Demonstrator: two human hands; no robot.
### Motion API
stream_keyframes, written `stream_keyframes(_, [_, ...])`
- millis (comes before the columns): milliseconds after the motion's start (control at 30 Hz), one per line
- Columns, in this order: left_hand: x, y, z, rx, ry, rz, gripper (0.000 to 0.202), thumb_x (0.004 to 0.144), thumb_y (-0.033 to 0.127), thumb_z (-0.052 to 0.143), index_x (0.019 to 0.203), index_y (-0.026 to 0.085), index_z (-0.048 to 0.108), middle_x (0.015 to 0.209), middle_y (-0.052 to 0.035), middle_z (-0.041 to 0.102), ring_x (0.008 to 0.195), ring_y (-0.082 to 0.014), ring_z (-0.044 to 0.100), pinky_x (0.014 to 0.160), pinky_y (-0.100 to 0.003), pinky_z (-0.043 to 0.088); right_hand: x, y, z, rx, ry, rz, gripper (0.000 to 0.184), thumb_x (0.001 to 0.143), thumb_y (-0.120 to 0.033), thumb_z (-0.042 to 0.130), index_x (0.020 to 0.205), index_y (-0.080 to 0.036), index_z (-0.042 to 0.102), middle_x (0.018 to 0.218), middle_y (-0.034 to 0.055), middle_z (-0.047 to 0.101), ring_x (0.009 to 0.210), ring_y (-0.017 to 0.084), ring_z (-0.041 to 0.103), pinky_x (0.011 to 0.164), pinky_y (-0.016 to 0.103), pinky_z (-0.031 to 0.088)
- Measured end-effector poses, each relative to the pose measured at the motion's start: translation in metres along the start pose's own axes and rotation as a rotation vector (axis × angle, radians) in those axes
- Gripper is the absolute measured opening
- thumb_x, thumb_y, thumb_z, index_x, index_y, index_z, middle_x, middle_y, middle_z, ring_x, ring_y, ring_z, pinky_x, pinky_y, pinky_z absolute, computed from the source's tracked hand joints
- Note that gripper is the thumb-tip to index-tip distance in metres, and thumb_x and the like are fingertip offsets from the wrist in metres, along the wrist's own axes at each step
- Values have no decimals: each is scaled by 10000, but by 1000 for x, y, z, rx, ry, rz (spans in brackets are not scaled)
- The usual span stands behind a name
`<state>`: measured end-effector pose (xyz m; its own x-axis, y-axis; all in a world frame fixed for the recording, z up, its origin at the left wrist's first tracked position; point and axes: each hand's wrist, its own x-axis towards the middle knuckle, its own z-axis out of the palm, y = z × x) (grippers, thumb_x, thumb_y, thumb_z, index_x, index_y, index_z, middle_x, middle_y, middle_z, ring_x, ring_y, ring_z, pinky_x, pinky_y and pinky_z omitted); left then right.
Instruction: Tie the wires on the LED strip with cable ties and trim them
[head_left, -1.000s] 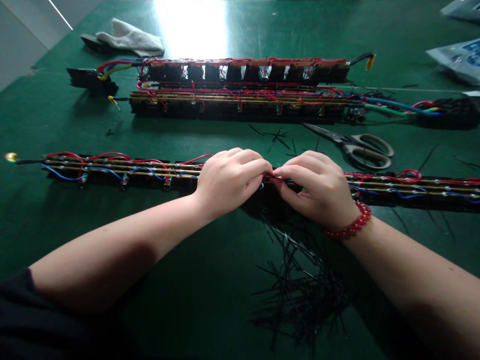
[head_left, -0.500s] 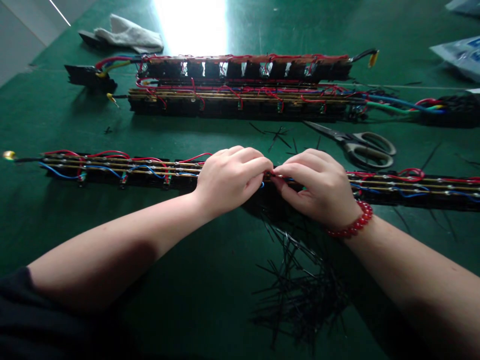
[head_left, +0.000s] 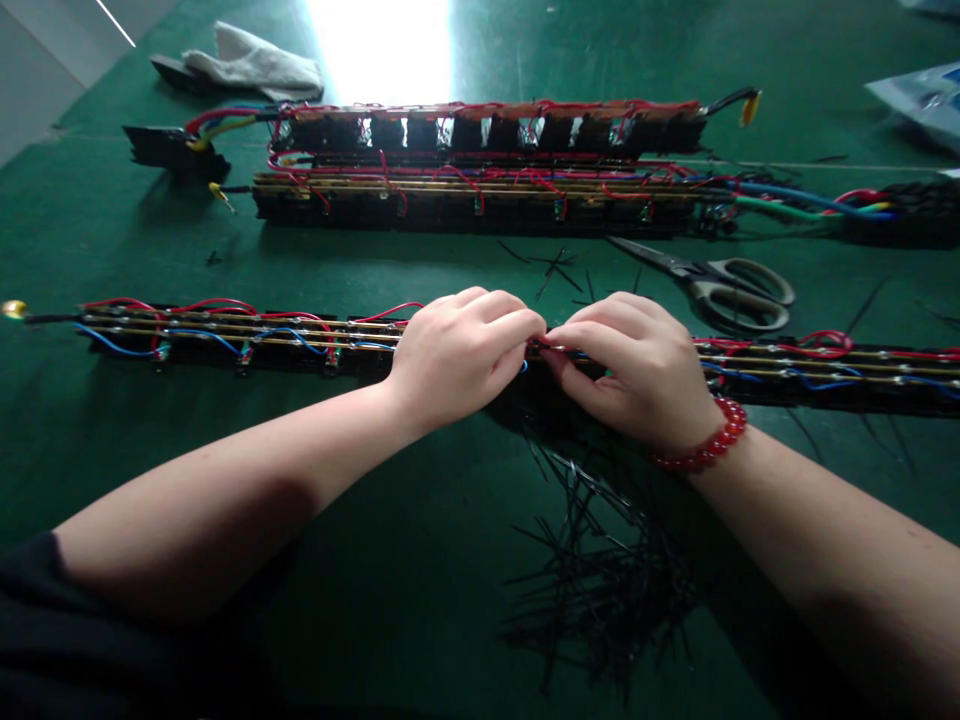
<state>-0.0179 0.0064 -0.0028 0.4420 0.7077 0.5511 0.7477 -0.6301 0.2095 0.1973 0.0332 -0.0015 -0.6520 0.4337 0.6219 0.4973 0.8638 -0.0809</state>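
Note:
A long black wired strip (head_left: pixel 296 345) with brass rods and red and blue wires lies across the table in front of me. My left hand (head_left: pixel 469 350) rests over its middle, thumb and fingers closed at the rods. Close beside it, almost fingertip to fingertip, my right hand (head_left: pixel 634 365) pinches at the same spot. What the fingertips hold is too small and too covered to make out. Below the hands, a loose pile of thin black cable ties (head_left: pixel 600 580) lies on the table.
Scissors (head_left: pixel 739 295) with grey-rimmed handles lie just beyond my right hand, near scattered black ties (head_left: pixel 555 262). Farther back are two more wired strips (head_left: pixel 480 205) with thick coloured cables. A whitish glove (head_left: pixel 255 62) is at back left, a plastic bag (head_left: pixel 922 100) at back right.
The view has shifted very slightly. Both hands stay at the same place on the strip, with hardly any finger movement showing.

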Motion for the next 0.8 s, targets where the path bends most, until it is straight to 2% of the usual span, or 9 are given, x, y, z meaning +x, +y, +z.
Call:
stream_keyframes(300, [0,0,0,36,-26,9,236,984,217,494,1024,231,726,1060,-23,756,932,-182,656,797,-306,493,-1,0,0,-4,-25,17,95,911,-223,628,912,-212,722,847,62,726,777,209,617,711,375,488])
stream_keyframes(800, [0,0,0,11,-29,1,217,989,210,494,1026,230,707,1065,-17,749,947,-185,647,801,-318,477,-1,1,2,-32,4,2,91,935,-241,617,902,-215,698,834,50,718,747,192,603,707,357,489])
